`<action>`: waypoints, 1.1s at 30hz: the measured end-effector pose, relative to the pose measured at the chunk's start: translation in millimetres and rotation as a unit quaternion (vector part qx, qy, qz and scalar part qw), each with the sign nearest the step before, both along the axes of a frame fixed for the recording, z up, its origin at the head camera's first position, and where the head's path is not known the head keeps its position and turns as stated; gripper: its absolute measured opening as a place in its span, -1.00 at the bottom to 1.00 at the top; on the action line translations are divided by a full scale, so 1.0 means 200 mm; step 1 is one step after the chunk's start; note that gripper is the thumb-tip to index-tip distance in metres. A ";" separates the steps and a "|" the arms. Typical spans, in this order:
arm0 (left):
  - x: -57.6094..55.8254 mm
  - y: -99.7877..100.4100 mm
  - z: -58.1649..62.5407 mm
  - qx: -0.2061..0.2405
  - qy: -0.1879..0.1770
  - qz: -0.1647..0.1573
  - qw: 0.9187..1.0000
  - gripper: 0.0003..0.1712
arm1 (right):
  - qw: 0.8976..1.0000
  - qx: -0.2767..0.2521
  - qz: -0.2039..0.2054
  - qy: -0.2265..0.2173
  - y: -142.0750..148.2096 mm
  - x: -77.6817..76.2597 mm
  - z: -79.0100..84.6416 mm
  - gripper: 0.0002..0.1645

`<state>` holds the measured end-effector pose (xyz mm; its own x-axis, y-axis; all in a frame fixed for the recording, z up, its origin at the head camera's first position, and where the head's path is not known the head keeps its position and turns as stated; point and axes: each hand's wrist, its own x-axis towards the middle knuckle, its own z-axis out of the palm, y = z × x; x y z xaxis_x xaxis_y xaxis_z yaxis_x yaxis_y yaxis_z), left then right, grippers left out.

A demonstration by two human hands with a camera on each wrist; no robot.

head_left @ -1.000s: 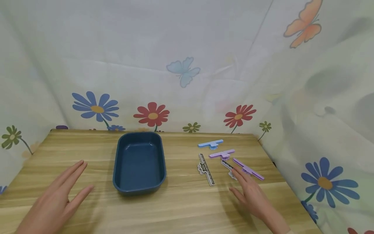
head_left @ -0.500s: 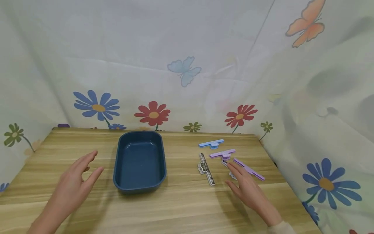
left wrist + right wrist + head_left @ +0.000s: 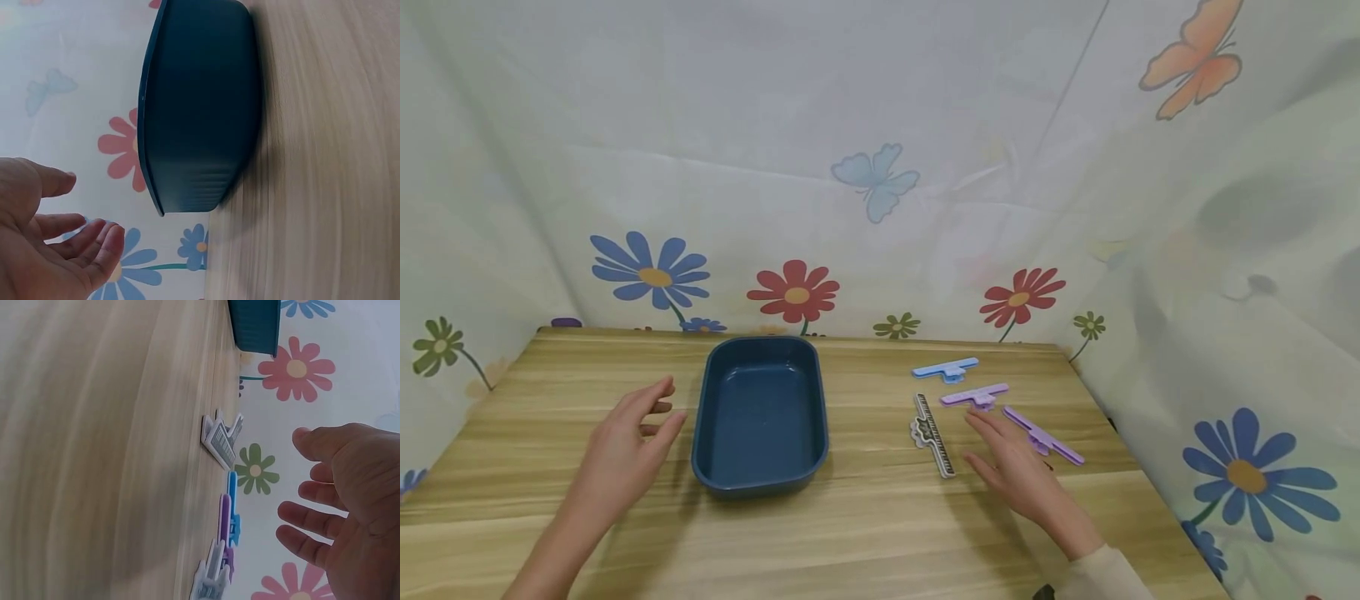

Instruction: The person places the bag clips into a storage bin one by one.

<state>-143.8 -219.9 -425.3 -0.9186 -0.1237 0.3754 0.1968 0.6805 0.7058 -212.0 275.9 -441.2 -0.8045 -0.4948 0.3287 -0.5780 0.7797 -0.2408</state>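
Note:
My left hand [image 3: 625, 446] hovers beside the left wall of a dark blue rectangular basin [image 3: 763, 421], apart from it, fingers loosely bent and holding nothing. The left wrist view shows that hand [image 3: 59, 244] below the basin's rim, its palm empty. My right hand [image 3: 1018, 473] is held over the clips, fingers relaxed, gripping nothing. Near it lie a piano-key-patterned clip [image 3: 935, 437], a blue clip [image 3: 946, 369], a purple clip [image 3: 974, 395] and a second purple clip [image 3: 1043, 435]. A further pale clip [image 3: 211, 578] shows in the right wrist view; the right hand hides it from the head view.
The wood-grain table [image 3: 865, 533] carries the basin left of centre and the clips at right. A white curtain [image 3: 760, 167] printed with flowers and butterflies stands behind the table and along its sides.
My left hand has moved right and away from me, closer to the basin, its fingers bending more. My right hand has shifted slightly left, covering the second patterned clip. The basin and clips stay put.

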 end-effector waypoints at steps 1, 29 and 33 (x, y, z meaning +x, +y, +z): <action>-0.01 0.00 0.00 0.004 0.000 0.001 1.000 -0.36 | 1.000 0.001 0.003 0.004 -0.01 -0.01 0.00 -0.28; -0.17 0.06 -0.12 0.053 -0.082 -0.002 0.995 -0.42 | 0.995 -0.011 0.065 -0.069 -0.19 -0.19 -0.07 -0.32; -0.18 0.07 -0.13 0.052 -0.084 -0.002 0.995 -0.44 | 0.995 -0.005 0.075 -0.069 -0.21 -0.21 -0.08 -0.32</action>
<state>-179.4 -206.6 -450.7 -0.9679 -0.1498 0.2017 0.0728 0.6011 0.7959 -254.8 234.5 -458.0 -0.7594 -0.6100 0.2262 -0.6488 0.6846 -0.3322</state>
